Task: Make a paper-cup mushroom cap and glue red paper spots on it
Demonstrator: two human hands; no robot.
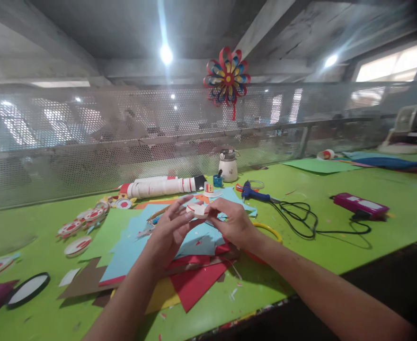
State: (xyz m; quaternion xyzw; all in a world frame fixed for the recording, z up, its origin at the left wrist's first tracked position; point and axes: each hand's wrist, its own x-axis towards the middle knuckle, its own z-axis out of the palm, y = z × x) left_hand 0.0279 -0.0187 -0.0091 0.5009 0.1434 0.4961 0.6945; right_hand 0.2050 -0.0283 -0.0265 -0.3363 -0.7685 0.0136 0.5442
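Observation:
Above the pile of coloured paper, both hands hold a small white paper piece with a red edge [196,210]. My left hand [171,229] has its thumb and fingers at the left end of the piece, the other fingers partly spread. My right hand [231,220] pinches the right end between thumb and fingertips. Beneath the hands lie light-blue sheets [132,244] and red paper [197,284]. Just behind stands a small white and red paper piece [210,190]. Something like scissors [146,232] lies partly hidden beside my left hand.
A white paper rocket [155,188] lies behind the pile. Several white and red discs [77,246] are at left. A blue glue gun [252,193] with its black cord [311,222] lies at right, near yellow tape [270,231] and a purple box [360,206]. A white jar [228,168] stands behind.

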